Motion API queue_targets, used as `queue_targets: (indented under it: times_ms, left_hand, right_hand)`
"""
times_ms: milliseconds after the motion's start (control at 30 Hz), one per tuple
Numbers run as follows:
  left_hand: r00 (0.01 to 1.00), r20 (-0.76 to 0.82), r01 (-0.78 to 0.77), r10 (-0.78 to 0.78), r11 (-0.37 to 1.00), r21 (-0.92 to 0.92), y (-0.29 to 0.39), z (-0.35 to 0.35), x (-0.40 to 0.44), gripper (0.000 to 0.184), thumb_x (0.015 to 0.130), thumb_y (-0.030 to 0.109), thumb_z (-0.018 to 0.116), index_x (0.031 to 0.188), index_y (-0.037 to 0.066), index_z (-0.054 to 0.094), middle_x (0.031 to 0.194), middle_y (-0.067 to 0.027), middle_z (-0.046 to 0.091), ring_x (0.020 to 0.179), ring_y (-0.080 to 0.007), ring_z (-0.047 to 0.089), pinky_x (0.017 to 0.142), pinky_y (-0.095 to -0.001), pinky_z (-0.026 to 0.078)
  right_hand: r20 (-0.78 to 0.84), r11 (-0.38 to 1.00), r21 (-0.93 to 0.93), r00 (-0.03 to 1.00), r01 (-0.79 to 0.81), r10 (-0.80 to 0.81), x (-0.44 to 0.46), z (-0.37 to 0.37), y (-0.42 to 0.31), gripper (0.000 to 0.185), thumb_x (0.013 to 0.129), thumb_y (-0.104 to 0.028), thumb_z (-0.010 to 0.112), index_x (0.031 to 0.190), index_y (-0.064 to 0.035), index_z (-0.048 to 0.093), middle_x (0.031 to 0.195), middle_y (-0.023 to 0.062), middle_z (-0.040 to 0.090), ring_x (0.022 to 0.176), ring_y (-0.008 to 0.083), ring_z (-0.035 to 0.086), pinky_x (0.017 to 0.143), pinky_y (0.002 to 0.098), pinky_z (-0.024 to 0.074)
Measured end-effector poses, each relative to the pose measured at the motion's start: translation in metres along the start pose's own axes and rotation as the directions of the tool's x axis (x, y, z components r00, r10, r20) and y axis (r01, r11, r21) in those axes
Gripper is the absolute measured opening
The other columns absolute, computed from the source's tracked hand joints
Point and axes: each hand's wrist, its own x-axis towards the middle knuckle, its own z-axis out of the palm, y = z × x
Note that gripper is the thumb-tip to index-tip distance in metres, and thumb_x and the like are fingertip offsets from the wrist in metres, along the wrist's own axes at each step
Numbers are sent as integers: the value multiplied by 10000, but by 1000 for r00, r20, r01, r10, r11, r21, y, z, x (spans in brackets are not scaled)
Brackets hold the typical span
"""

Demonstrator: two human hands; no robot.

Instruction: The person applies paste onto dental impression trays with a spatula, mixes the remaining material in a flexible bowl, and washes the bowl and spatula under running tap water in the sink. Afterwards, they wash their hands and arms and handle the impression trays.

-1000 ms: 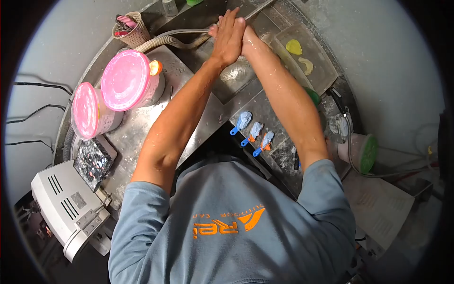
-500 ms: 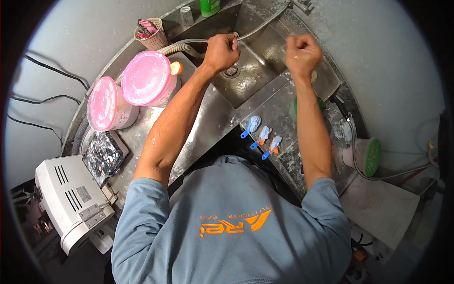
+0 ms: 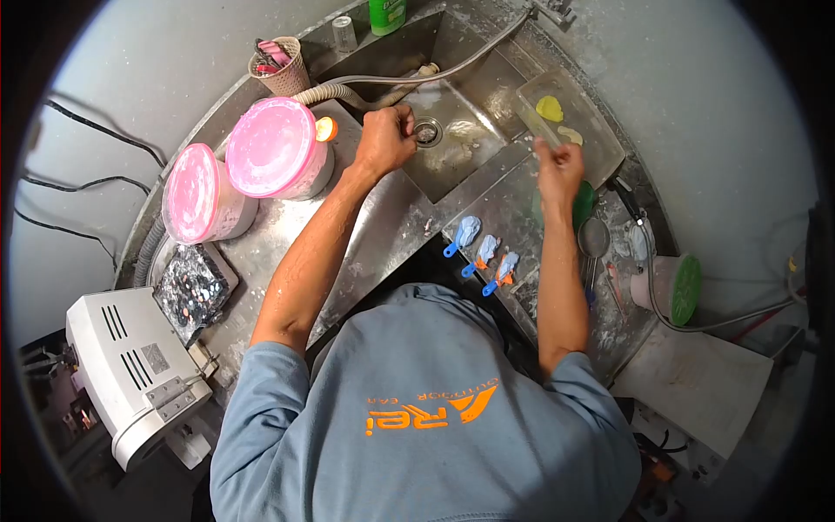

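My left hand (image 3: 389,139) is curled into a fist beside the near-left edge of the sink (image 3: 448,161), close to the drain. Nothing sticks out of its fingers. My right hand (image 3: 559,174) is above the counter right of the sink, fingers bent together and slightly blurred; I see nothing held in it. Small pale specks, perhaps drops, hang in the air beside it. Both forearms look wet. Just past the right hand lies a translucent tray (image 3: 600,152) with a yellow piece (image 3: 549,108) in it. A green round thing (image 3: 584,202) is partly hidden behind my right wrist.
Two pink-lidded tubs (image 3: 271,148) stand on the left, near a white machine (image 3: 130,365). Several blue-handled trays with pale blue material (image 3: 468,230) lie along the front edge. At right are a strainer (image 3: 594,237) and a green-lidded tub (image 3: 686,291). A hose (image 3: 470,63) crosses the sink.
Both hands have come down toward my body, the left also slightly leftward. The right fist has loosened into bent fingers. The yellow piece in the tray and the strainer are now uncovered.
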Motion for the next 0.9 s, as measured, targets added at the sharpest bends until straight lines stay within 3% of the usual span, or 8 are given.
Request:
queue_targets:
  times_ms: [33,100,200,267,367,500,600,900]
  left_hand:
    - [1000,29,7,-5,999,-38,5,1,-6,374,693,106,743,1048,41,648,1252,-258,572,1044,-364,628,848,-428,508]
    - [850,-405,-230,336,929,288,-3,28,-3,336,694,133,752,1003,31,670,1070,-237,645,981,-357,660,836,-413,521]
    - [620,-485,-319,617,763,563,1,35,-11,294,712,185,763,946,21,694,865,-208,690,905,-348,692,821,-392,537]
    - [760,-412,-343,503,848,404,11,32,-22,289,730,216,766,925,13,699,821,-199,695,883,-340,699,809,-385,539]
    - [986,-113,-133,124,988,-82,10,38,-46,288,769,236,762,891,-16,692,835,-199,699,807,-316,696,751,-401,531]
    - [965,255,-54,56,998,-13,-4,61,-89,280,878,243,695,957,-26,693,744,-138,672,671,-213,665,629,-338,531]
    - [720,690,264,-75,949,-172,-4,74,-120,412,978,305,581,1084,-88,642,872,-136,676,732,-201,679,584,-299,587]
    - [840,529,286,-118,926,-248,-36,162,-139,400,1012,305,548,1152,-70,559,950,-154,681,818,-213,696,695,-321,601]
  right_hand:
    - [2,996,75,999,-54,54,1,-5,7,281,779,-65,782,1023,11,666,1022,94,634,934,193,598,789,308,489]
    - [100,984,152,992,-96,82,3,-17,14,319,776,-58,780,1059,18,652,1075,104,636,971,194,607,816,310,495]
    - [305,924,380,949,-43,-81,-27,-23,-56,531,778,-82,798,1241,22,558,1297,163,591,1202,251,569,976,351,474]
    - [388,904,391,921,-171,6,-44,-29,-78,599,787,-84,795,1305,22,512,1369,183,554,1285,275,524,1034,368,447]
    - [143,906,397,985,-149,99,-49,-33,-54,313,811,-52,767,1051,-9,570,1029,97,637,956,165,604,840,284,478]
    - [-84,859,488,972,-152,220,-58,-47,-33,243,821,-8,726,781,-88,499,700,-22,522,636,55,480,604,236,396]
    - [0,846,489,970,-212,243,-68,-47,-29,276,820,24,697,728,-100,469,644,-34,480,580,46,448,553,225,348]
    - [61,841,443,946,-311,318,-97,-50,-17,268,825,22,703,734,-95,481,664,-25,501,586,64,466,559,226,363]
